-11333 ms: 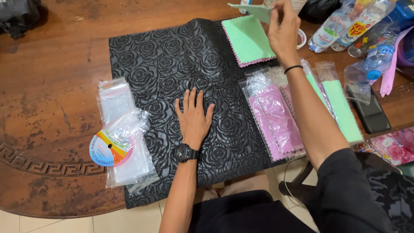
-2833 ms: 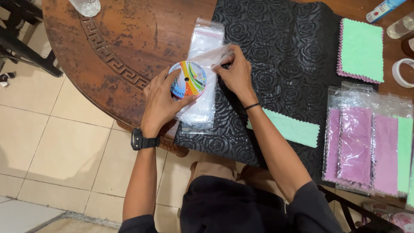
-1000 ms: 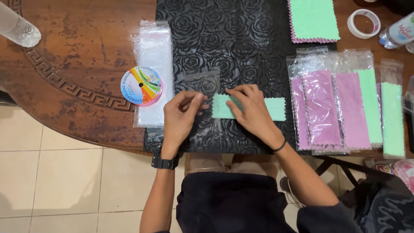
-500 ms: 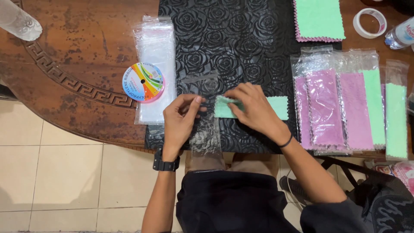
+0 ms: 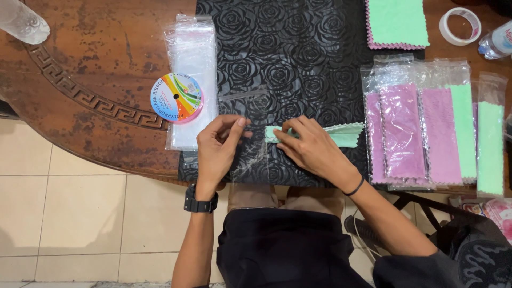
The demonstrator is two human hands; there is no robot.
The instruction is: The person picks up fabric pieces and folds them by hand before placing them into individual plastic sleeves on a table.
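Observation:
My left hand (image 5: 220,149) pinches the edge of a clear plastic sleeve (image 5: 250,136) that lies on the black rose-patterned mat (image 5: 288,58). My right hand (image 5: 309,148) holds a folded mint-green cloth (image 5: 341,136) by its left end, right at the sleeve's opening. The cloth's right part lies flat on the mat. A black watch sits on my left wrist and a thin black band on my right.
A stack of clear sleeves (image 5: 192,69) with a rainbow ribbon spool (image 5: 177,98) on it lies left. Bagged pink and green cloths (image 5: 421,133) lie right. Far right are a pile of green cloths (image 5: 396,22), a tape roll (image 5: 460,25) and a bottle (image 5: 496,41).
Since a second ago my hands stayed at the sleeve. The cloth's left end has drawn closer to the sleeve's opening. The view shifted slightly.

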